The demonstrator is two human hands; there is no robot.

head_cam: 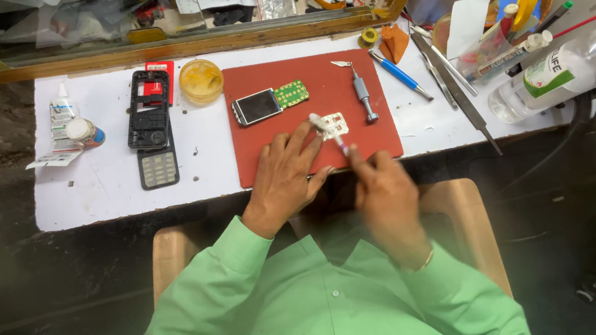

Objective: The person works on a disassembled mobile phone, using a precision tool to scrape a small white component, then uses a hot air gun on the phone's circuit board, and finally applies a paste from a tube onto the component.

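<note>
The right hand (pixel 388 199), blurred, pinches a slim white tool (pixel 329 133) whose tip meets a small metal part (pixel 335 124). The left hand (pixel 286 175) lies flat beside it, fingers spread, fingertips touching that part on the red mat (pixel 290 157). A phone screen module (pixel 256 107) and green keypad board (pixel 291 93) lie further up the mat; a screwdriver (pixel 363 95) lies to the right.

Phone repair bench (tools (pixel 363 90), phone frame (pixel 149 108))

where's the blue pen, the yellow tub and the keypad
blue pen (pixel 400 75), head view, middle of barrel
yellow tub (pixel 200 80), head view, centre of its top
keypad (pixel 158 168), head view, middle of the keys
</note>
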